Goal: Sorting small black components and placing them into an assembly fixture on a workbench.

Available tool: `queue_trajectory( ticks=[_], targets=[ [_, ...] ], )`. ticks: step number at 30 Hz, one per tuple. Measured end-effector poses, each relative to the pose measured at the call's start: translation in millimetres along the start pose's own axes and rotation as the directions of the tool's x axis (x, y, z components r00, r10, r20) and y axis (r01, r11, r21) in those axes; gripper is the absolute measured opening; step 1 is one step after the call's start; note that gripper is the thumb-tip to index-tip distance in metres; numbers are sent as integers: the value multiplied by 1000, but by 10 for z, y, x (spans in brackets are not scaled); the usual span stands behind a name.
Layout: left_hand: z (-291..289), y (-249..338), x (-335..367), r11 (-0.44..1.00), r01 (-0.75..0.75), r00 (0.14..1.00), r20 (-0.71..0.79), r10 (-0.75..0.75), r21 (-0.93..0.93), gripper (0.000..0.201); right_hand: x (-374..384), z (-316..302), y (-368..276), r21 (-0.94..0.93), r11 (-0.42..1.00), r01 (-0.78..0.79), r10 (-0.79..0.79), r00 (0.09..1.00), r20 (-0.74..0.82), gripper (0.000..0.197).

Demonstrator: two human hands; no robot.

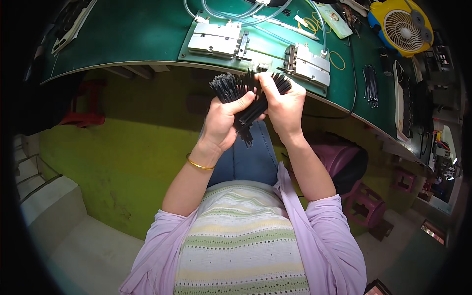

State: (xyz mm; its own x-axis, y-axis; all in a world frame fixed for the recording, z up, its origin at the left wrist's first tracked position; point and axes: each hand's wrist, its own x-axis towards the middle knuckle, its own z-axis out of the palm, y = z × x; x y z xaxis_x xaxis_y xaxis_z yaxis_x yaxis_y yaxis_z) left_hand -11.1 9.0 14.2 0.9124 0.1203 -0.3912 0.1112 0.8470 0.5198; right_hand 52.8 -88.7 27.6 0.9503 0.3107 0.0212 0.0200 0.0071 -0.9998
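Two bundles of black strips (225, 87): left hand (221, 119) and right hand (285, 104) each grip one with curled fingers (242, 103).

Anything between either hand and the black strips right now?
Nothing visible: the left hand and right hand both grip the black strips directly, with no tool or other thing seen between.
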Motion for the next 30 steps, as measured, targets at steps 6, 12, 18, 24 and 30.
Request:
queue_trajectory(
  ticks=[6, 12, 18, 24, 30],
  targets=[
    [-15, -52, 24, 996, -34, 999, 23, 32, 81, 13, -10, 4, -27, 34, 994, -104, 104, 995, -4, 20],
    [-37, -58, 53, 994, -44, 999, 36, 40, 101, 13, -21, 25, -71, 36, 994, -103, 104, 994, -27, 18],
    [-34, -59, 69, 993, -50, 999, 19, 48, 103, 13, 8, 74, -45, 18, 994, -110, 111, 986, -124, 16],
    [-9, -51, 67, 992, -58, 998, -3, 59, 109, 13, 37, 68, -22, 70, 988, -140, 148, 980, -130, 17],
    [-2, -42, 87, 992, -55, 998, 3, 55, 114, 12, 52, 78, 33, 90, 992, -86, 100, 980, -173, 18]
  ],
)
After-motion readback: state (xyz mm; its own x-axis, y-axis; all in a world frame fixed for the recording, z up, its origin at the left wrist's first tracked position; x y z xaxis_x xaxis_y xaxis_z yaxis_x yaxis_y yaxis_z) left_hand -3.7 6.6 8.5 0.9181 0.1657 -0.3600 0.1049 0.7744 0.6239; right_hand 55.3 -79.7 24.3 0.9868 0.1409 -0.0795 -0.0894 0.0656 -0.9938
